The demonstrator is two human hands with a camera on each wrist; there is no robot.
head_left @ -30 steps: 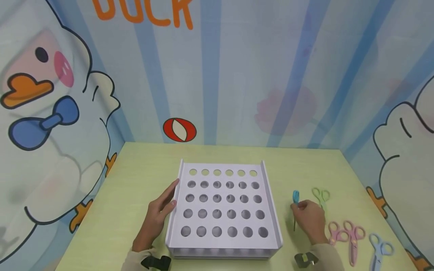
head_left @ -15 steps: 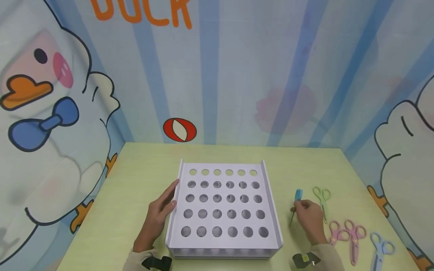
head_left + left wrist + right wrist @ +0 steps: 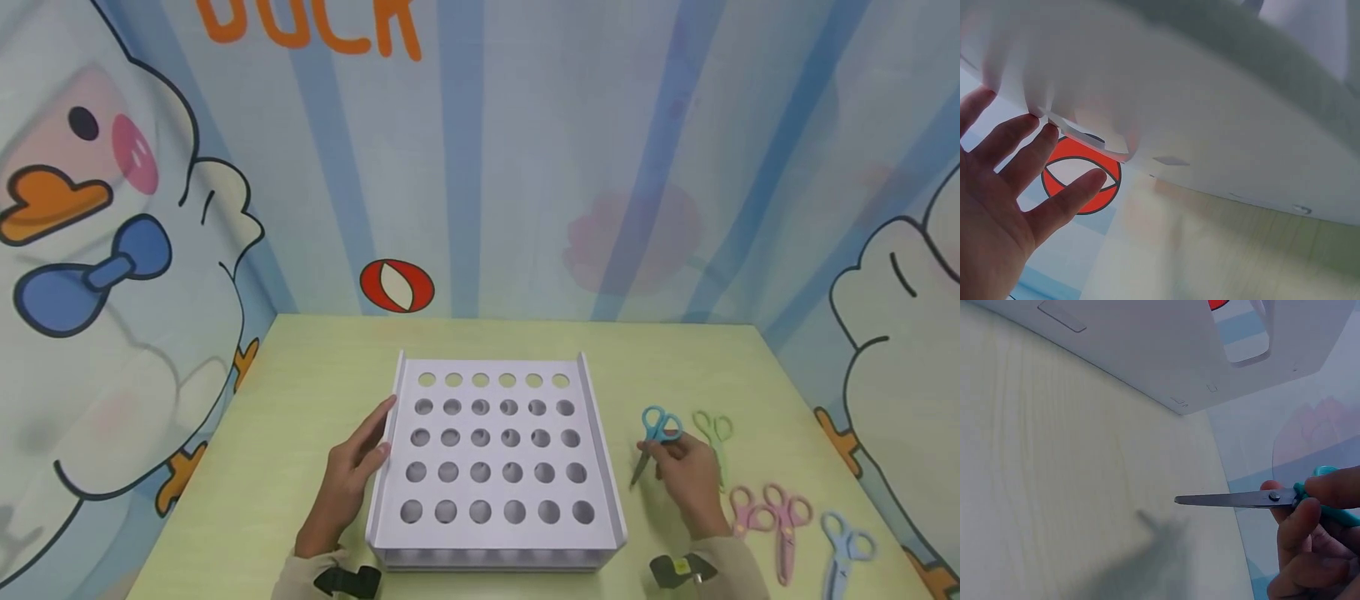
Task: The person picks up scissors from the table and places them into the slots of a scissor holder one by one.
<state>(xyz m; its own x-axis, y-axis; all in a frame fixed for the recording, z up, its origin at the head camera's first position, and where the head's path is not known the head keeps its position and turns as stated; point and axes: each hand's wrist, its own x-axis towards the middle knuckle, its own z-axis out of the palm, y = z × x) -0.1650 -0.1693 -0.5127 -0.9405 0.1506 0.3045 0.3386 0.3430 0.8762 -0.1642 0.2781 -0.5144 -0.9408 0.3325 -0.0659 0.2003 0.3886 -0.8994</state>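
Note:
My right hand (image 3: 688, 482) pinches a pair of scissors (image 3: 1229, 499) with blue handles between thumb and fingers near the pivot. Their blades are closed and point down toward the table, the handle loops facing away from me. A white rack (image 3: 497, 537) with rows of round holes stands in the middle of the table. My left hand (image 3: 347, 475) rests against its left side panel, fingers extended; in the left wrist view those fingers (image 3: 1013, 134) touch the white panel near a cut-out.
Right of my right hand lie green scissors (image 3: 720, 442), two pairs of pink scissors (image 3: 785, 533) and light blue scissors (image 3: 842, 550) on the pale yellow table (image 3: 225, 467). A curtain (image 3: 517, 167) with duck prints closes off the back and sides.
The scissors in my right hand have turned from edge-on to broadside, so both handle loops show, and the blade tip has swung left. My left hand and the rack stay put.

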